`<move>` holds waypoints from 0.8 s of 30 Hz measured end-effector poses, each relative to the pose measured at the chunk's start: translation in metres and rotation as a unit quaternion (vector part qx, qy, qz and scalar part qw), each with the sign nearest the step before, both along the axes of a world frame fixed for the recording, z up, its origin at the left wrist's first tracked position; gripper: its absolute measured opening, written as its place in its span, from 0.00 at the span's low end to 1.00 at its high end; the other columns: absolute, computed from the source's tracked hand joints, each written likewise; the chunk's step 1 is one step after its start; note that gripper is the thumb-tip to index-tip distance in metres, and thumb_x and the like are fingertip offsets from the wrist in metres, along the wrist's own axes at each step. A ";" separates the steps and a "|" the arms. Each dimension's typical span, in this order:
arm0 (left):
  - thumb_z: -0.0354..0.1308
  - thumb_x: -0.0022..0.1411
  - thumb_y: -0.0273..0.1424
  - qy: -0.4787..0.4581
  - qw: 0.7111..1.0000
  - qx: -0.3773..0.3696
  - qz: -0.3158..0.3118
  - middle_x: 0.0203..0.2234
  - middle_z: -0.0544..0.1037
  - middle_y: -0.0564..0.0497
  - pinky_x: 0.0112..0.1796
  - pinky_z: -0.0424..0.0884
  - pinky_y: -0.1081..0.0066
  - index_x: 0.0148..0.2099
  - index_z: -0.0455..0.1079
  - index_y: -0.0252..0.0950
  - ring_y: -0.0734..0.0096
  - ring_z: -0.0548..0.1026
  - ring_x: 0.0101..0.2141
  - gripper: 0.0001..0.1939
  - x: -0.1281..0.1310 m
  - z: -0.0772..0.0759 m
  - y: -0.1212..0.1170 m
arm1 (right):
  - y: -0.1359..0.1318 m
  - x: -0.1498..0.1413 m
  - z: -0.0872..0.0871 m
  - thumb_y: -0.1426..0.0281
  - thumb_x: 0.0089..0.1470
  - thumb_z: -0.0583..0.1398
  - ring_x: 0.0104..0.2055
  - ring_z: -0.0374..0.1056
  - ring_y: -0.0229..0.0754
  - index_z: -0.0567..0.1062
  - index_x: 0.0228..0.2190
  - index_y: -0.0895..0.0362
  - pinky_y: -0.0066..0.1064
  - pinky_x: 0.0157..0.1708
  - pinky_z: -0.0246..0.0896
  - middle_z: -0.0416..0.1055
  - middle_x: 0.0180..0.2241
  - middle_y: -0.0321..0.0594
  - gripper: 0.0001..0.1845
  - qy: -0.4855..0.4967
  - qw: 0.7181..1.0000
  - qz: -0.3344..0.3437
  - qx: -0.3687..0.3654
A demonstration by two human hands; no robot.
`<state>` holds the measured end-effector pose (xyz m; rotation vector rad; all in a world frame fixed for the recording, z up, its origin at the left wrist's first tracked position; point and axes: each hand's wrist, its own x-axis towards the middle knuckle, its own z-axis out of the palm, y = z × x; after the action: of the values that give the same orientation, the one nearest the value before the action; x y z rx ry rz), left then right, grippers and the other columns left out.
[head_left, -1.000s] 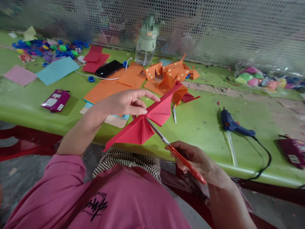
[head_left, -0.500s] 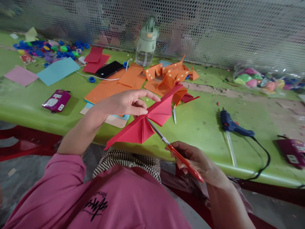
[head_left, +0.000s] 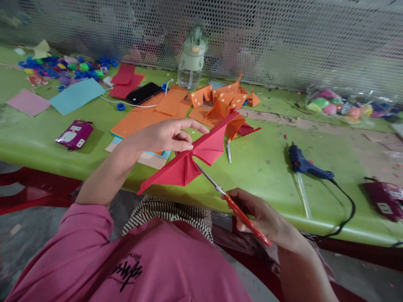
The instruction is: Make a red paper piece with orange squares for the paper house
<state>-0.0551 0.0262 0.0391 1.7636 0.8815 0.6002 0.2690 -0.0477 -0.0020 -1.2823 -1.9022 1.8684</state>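
Note:
My left hand [head_left: 171, 136] pinches a folded piece of red paper [head_left: 208, 149] near its middle, along the upper folded edge. The paper spreads out like a pair of wings, with creases fanning from the centre. In my right hand [head_left: 258, 214] are scissors [head_left: 244, 218] with red handles. Their blades point up and left, with the tips just at the lower notch in the middle of the paper. Behind the paper lie folded orange paper pieces [head_left: 220, 111], some with pale spots.
A blue glue gun [head_left: 308, 163] with a cord lies to the right, near a purple power socket box [head_left: 384, 199]. A bottle [head_left: 191, 61], a phone [head_left: 144, 93], coloured sheets [head_left: 77, 95] and small plastic pieces [head_left: 66, 67] stand or lie farther back on the green table [head_left: 261, 167].
The scissors have drawn back slightly, down and right from the centre of the red paper. My left hand keeps its pinch, and the view has shifted a little.

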 end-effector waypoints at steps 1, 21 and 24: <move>0.58 0.61 0.30 0.002 1.000 -0.001 -0.001 0.25 0.72 0.56 0.26 0.60 0.77 0.60 0.66 0.38 0.79 0.65 0.24 0.24 0.000 -0.001 0.000 | 0.000 0.002 0.000 0.46 0.41 0.69 0.23 0.60 0.35 0.71 0.40 0.55 0.28 0.21 0.55 0.68 0.23 0.32 0.32 -0.028 0.999 0.000 0.038; 0.56 0.63 0.29 -0.016 0.992 -0.126 0.027 0.30 0.70 0.55 0.38 0.65 0.71 0.58 0.66 0.39 0.74 0.69 0.34 0.20 0.041 -0.052 0.008 | 0.031 -0.041 -0.021 0.68 0.63 0.58 0.48 0.67 0.50 0.71 0.51 0.53 0.42 0.45 0.62 0.73 0.49 0.48 0.15 -0.201 0.718 -0.026 0.666; 0.54 0.65 0.29 0.031 0.996 -0.081 0.002 0.30 0.70 0.56 0.37 0.64 0.71 0.61 0.63 0.38 0.74 0.68 0.32 0.22 0.040 -0.061 0.019 | 0.042 -0.058 -0.037 0.71 0.63 0.56 0.45 0.66 0.48 0.72 0.50 0.54 0.39 0.43 0.57 0.75 0.46 0.45 0.14 -0.221 0.694 0.008 0.686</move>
<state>-0.0156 0.0454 -0.0219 1.6426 0.9493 0.4653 0.2114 -0.0055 -0.0394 -1.0292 -2.4947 -0.2702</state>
